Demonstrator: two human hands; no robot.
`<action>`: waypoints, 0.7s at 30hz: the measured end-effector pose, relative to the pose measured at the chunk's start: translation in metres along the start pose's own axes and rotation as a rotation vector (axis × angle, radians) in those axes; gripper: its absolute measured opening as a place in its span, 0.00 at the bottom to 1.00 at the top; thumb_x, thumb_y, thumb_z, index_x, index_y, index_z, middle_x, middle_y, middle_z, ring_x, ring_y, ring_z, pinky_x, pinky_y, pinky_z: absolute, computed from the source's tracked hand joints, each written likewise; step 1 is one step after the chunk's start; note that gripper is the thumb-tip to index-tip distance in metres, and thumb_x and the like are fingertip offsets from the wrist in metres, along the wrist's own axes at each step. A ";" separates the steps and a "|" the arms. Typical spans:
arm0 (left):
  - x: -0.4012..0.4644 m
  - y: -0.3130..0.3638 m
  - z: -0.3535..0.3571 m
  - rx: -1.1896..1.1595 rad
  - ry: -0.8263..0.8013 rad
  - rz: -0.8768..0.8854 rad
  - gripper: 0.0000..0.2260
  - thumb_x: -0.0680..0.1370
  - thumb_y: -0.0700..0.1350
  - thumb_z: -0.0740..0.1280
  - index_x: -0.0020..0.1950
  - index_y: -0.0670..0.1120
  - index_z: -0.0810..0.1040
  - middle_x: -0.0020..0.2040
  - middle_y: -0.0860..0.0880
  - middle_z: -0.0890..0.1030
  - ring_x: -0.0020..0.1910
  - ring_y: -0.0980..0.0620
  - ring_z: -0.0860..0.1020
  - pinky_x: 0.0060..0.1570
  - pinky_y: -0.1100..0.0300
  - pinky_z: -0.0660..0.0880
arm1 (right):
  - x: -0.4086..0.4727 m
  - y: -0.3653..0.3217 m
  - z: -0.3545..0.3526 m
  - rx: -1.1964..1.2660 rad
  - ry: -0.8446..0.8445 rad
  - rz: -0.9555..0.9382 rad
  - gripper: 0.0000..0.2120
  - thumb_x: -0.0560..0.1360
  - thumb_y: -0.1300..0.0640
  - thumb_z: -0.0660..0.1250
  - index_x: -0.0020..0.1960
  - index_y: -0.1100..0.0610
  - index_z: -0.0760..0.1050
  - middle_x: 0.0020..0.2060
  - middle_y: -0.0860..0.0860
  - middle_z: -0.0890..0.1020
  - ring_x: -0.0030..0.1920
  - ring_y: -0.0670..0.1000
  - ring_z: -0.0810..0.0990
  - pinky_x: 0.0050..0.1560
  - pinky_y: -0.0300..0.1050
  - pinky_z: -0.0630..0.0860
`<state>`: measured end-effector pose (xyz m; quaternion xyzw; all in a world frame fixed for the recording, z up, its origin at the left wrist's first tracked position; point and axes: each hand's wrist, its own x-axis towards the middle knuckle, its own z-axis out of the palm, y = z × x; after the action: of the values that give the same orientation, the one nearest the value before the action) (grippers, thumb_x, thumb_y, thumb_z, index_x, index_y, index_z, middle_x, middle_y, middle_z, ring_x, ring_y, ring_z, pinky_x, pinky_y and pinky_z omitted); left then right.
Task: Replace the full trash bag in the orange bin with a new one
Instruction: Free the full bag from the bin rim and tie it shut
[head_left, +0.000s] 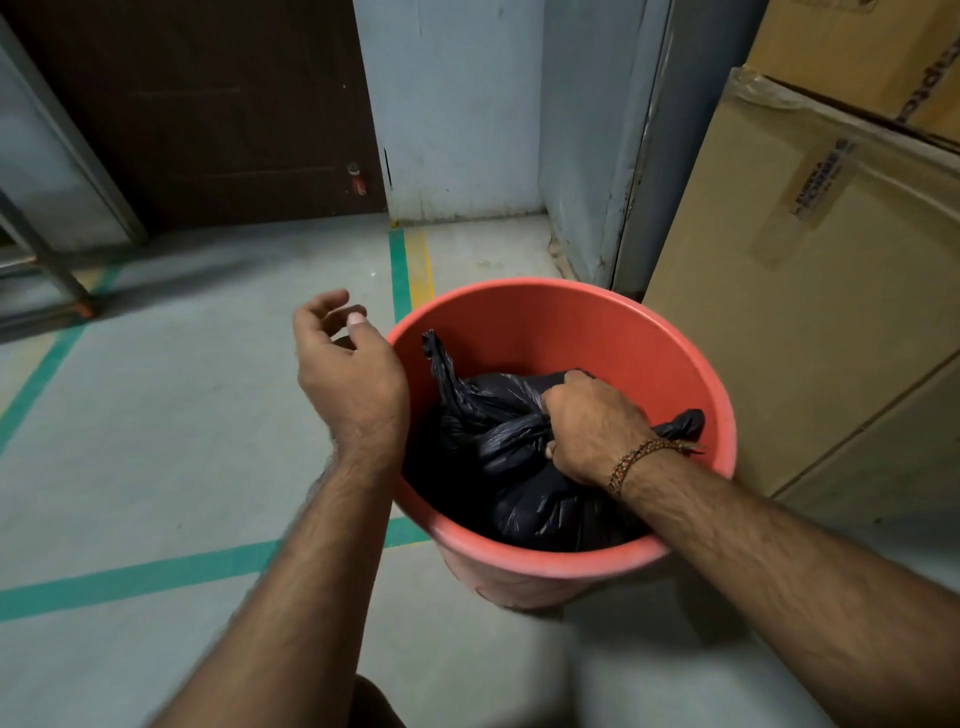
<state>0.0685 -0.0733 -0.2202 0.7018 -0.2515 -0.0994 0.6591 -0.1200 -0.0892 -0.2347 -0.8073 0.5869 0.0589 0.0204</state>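
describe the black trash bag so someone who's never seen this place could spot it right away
Find the orange bin on the grey floor beside the stacked cardboard boxes. Inside it sits the black trash bag, tied shut, its knot gripped by the right hand. It is the only glossy, crinkled black thing there.

Head cam, fwd and down, close over bin (566, 322).

Orange bin (566, 322) mouth open above; the tied black trash bag (540, 499) fills its lower part. Stacked cardboard boxes (810, 291) crowd its right side, wall corner (587, 156) behind; bare floor (156, 467) lies left.
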 end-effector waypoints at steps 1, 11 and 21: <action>-0.001 -0.001 0.000 0.010 -0.018 -0.003 0.08 0.83 0.44 0.62 0.59 0.56 0.75 0.53 0.59 0.80 0.50 0.64 0.79 0.53 0.60 0.79 | 0.001 0.000 0.002 0.031 0.014 0.011 0.12 0.73 0.56 0.74 0.56 0.55 0.79 0.54 0.52 0.76 0.56 0.57 0.79 0.50 0.49 0.77; 0.004 -0.007 -0.001 0.136 -0.106 -0.165 0.05 0.77 0.51 0.63 0.52 0.58 0.75 0.50 0.57 0.80 0.56 0.49 0.80 0.65 0.42 0.75 | 0.006 0.008 -0.012 0.146 0.128 0.003 0.08 0.74 0.70 0.66 0.48 0.58 0.77 0.45 0.52 0.74 0.41 0.55 0.75 0.40 0.48 0.76; 0.004 -0.008 -0.003 0.150 -0.113 -0.110 0.05 0.81 0.50 0.63 0.54 0.56 0.77 0.54 0.53 0.82 0.59 0.47 0.79 0.66 0.44 0.75 | 0.001 0.003 -0.061 0.210 0.428 -0.047 0.11 0.76 0.70 0.59 0.53 0.59 0.74 0.50 0.56 0.74 0.49 0.60 0.78 0.46 0.55 0.78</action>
<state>0.0747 -0.0726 -0.2270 0.7551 -0.2564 -0.1557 0.5830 -0.1183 -0.0971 -0.1739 -0.8082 0.5618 -0.1756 -0.0192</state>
